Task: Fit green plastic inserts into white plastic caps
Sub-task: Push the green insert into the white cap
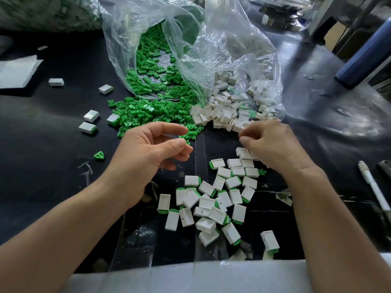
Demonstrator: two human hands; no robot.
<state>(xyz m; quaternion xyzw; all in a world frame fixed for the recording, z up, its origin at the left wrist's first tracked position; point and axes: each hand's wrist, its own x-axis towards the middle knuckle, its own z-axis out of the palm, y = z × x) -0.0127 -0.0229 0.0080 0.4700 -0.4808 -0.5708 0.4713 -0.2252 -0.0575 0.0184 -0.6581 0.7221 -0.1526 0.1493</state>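
Down at the near edge of the black surface (53, 144), just right of the middle, there's a scatter of finished pieces (211, 199), white blocks with green ends poking out, lying every which way. Both bare forearms stretch out over that stretch of the surface.

Now the left hand (148, 149): it hovers with fingers loosely curved, forefinger and thumb tips close, with a narrow gap between them. A green insert (184, 137) sits right at that gap, on the near fringe of the green heap. Whether the tips actually touch it, I can't tell.

The right hand (273, 144) is knuckles-up, fingers bunched and curled under, tips down at the near fringe of the loose white caps (220, 113). Whether one is pinched, I can't tell either.

A stray insert (99, 155) lies alone to the left of the left hand. A white pen (372, 187) lies along the right edge.

Further in, the green inserts (146, 111) spill in a heap across the middle of the surface from the mouth of a clear plastic bag (118, 49). The white caps pour from a second clear bag (243, 49) just beside it on the right, and the two heaps touch.

A few capped blocks (91, 115) are dotted towards the left edge, well apart from each other. At the far right corner leans a dark blue cylinder (364, 53).
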